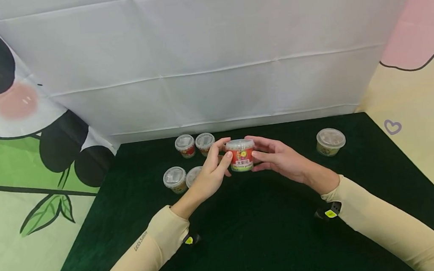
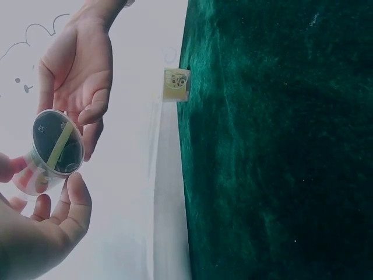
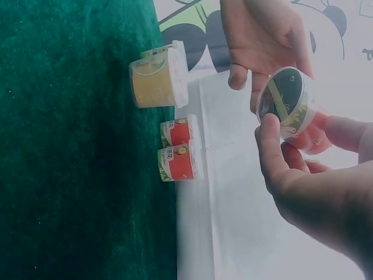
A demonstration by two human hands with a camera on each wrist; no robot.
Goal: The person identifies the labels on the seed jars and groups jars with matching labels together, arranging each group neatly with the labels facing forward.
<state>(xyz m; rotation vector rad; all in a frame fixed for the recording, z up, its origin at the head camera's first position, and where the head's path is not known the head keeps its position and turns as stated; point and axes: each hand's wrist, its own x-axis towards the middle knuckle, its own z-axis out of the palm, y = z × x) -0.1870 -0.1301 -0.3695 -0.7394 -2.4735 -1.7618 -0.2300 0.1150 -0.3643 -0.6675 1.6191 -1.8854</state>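
Above the table, both hands hold a small clear plastic cup (image 1: 241, 155) upright, its red label facing the head camera. My left hand (image 1: 209, 174) grips the cup's left side, thumb at the label's edge. On the opposite side, my right hand (image 1: 280, 159) grips it between thumb and fingers. From below, the left wrist view shows the cup's dark base (image 2: 58, 143) crossed by a yellow-green strip. The right wrist view shows the same cup (image 3: 285, 102), with the right hand (image 3: 317, 181) below it and the left hand (image 3: 265, 41) above.
Two red-labelled lidded cups (image 1: 185, 146) stand at the back left of the dark green cloth (image 1: 255, 234). Nearer are two yellowish lidded cups (image 1: 175, 179), one partly behind the left hand. Another lidded cup (image 1: 330, 142) stands at right. A white curtain (image 1: 215, 67) hangs behind the table.
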